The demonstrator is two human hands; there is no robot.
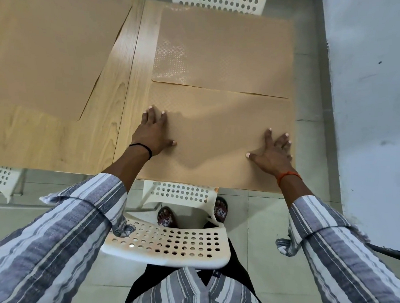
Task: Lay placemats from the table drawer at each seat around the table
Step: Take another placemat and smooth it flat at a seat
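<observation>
Wooden desk point(57, 136) by a white wall carries tan placemats; both hands, left hand point(154, 130) and right hand point(272, 152), press flat and spread, gripping nothing, on the nearest placemat point(218, 138), above a white perforated chair point(167, 246).

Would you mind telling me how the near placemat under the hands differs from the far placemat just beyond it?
The near placemat has the left hand and right hand pressed flat on it; the far placemat is untouched. The near placemat overhangs the table edge by the near chair; the far placemat reaches toward the far chair. Both are tan, rectangular and finely textured.
</observation>
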